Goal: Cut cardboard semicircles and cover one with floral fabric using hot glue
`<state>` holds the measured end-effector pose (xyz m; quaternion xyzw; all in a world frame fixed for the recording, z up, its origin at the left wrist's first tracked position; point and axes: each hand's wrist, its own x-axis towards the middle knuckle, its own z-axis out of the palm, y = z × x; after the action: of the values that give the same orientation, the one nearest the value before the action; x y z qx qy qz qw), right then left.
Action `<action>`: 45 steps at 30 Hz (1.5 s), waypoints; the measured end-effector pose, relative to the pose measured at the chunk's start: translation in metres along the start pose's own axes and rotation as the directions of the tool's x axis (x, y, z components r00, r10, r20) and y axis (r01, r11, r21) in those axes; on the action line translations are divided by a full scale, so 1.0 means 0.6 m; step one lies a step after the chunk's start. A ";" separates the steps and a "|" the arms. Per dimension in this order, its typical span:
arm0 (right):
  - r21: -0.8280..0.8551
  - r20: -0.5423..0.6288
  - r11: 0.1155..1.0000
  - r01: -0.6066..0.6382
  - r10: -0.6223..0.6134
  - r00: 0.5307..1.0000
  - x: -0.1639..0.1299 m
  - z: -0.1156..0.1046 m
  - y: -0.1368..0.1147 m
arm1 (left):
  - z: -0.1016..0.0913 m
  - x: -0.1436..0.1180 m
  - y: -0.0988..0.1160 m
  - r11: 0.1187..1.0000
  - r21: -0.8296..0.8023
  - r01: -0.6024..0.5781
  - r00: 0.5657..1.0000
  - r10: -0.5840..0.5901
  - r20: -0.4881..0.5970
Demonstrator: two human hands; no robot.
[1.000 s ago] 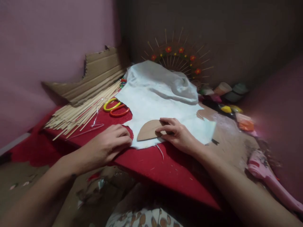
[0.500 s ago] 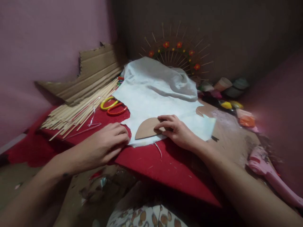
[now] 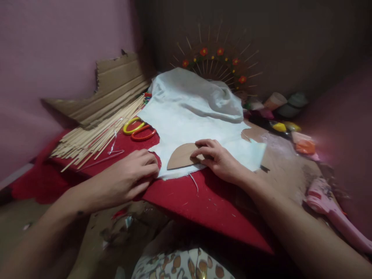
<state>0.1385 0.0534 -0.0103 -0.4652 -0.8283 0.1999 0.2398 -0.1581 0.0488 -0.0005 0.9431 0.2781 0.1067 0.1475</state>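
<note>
A brown cardboard half-circle (image 3: pixel 181 155) lies on the near edge of a white cloth (image 3: pixel 192 116), which is spread over a red felt sheet (image 3: pixel 203 205). My right hand (image 3: pixel 219 159) rests with its fingertips on the right part of the half-circle and presses it flat. My left hand (image 3: pixel 130 176) lies on the red felt with its fingers bent, and its fingertips touch the cloth's near left edge. I cannot tell whether it pinches the cloth.
Scissors with yellow and orange handles (image 3: pixel 138 130) lie left of the cloth beside a bundle of thin wooden sticks (image 3: pixel 95 133) and torn cardboard (image 3: pixel 116 87). A stick fan with red flowers (image 3: pixel 217 62) stands behind. Small colourful bits (image 3: pixel 285 128) and a pink glue gun (image 3: pixel 334 213) are on the right.
Both hands stay where they were. The view has shifted slightly. The right fingers have moved a little on the half-circle.
</note>
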 end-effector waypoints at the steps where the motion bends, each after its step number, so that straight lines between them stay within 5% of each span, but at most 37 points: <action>1: 0.001 0.005 1.000 -0.003 0.003 1.000 0.000 -0.001 0.000 | 0.000 0.000 0.000 1.000 -0.001 0.002 1.000 -0.002 -0.001; 13: 0.005 -0.030 1.000 0.027 -0.027 0.999 -0.003 0.001 0.009 | -0.017 0.000 0.009 0.997 -0.072 0.041 0.998 -0.038 0.044; 20: 0.030 -0.012 1.000 0.009 -0.009 1.000 -0.002 -0.001 0.010 | 0.006 0.051 0.019 0.996 -0.041 0.075 0.967 -0.083 -0.239; 29: 0.080 0.026 0.996 -0.031 0.030 0.999 0.004 -0.013 0.019 | 0.039 0.081 0.006 0.995 0.053 0.088 0.995 -0.085 -0.061; 45: 0.136 0.008 0.990 -0.037 0.036 0.999 0.008 -0.015 0.021 | 0.039 0.076 0.005 0.990 -0.017 0.143 0.988 -0.143 -0.049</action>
<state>0.1499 0.0649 -0.0090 -0.4623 -0.8047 0.2615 0.2651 -0.1123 0.0666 -0.0160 0.9168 0.3479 0.1211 0.1541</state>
